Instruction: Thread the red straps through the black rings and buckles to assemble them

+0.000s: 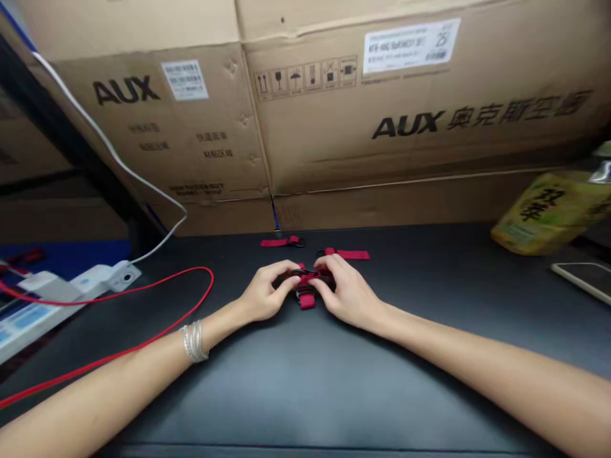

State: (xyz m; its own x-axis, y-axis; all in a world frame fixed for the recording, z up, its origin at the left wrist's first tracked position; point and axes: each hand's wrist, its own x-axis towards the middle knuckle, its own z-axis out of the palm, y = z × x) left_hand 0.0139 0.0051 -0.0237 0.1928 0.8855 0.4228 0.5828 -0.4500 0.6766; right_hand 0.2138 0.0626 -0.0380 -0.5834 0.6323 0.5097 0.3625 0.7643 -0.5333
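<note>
Both my hands meet over the middle of a dark table. Thumb and fingers of my left hand pinch the left side of a red strap with a black buckle. My right hand pinches its right side. Fingers cover much of the buckle. Just below them lies a short red strap end beside a dark ring; I cannot tell if it belongs to the same piece. Behind my left hand rests a red strap with a black buckle. Another red strap lies behind my right hand, partly hidden.
Large cardboard boxes stand along the back edge. At left are a white power strip, a red cable and a white cable. A yellow drink bottle and a phone lie at right.
</note>
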